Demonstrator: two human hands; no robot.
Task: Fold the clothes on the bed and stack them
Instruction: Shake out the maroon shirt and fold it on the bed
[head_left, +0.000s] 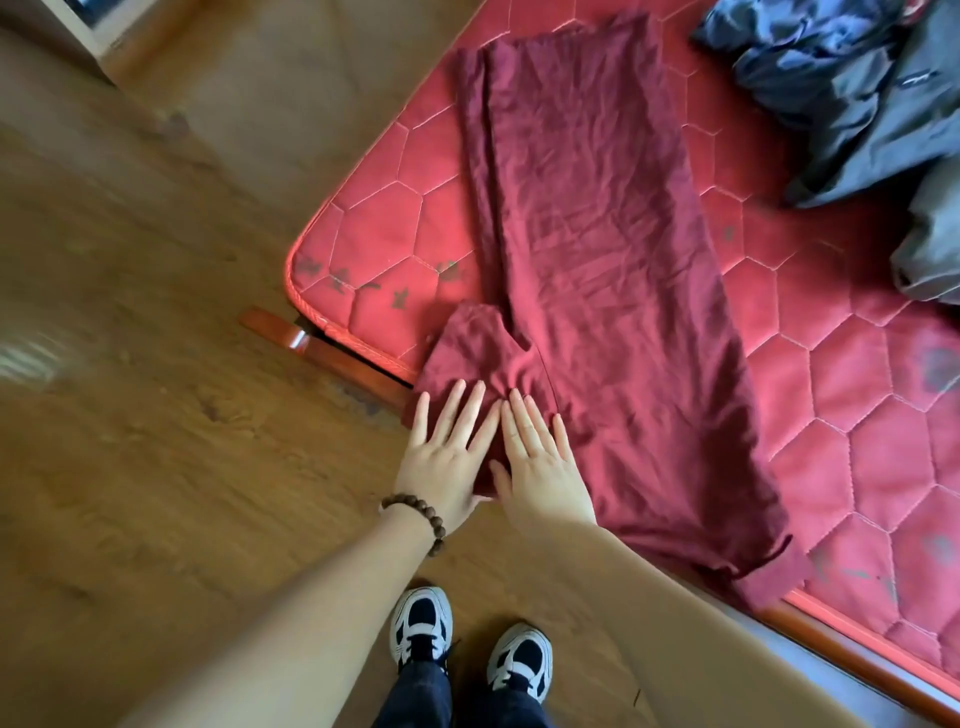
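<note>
Both grips were flat and wide, holding nothing: my left hand (447, 457) and right hand (540, 462) sat side by side, fingers straight, pressing the near corner of the maroon trousers (597, 249), which lay folded lengthwise on the bed (374, 228) and ran away from my palms toward the far edge. The cloth looked thin, light, limp and creased, so I judged it would sag and slide if lifted by one point. Best hold, I reckoned: pinch both corners of the end under my palms and carry it over; the dark clothes (852, 88) lay unfolded well beyond, to my right.
</note>
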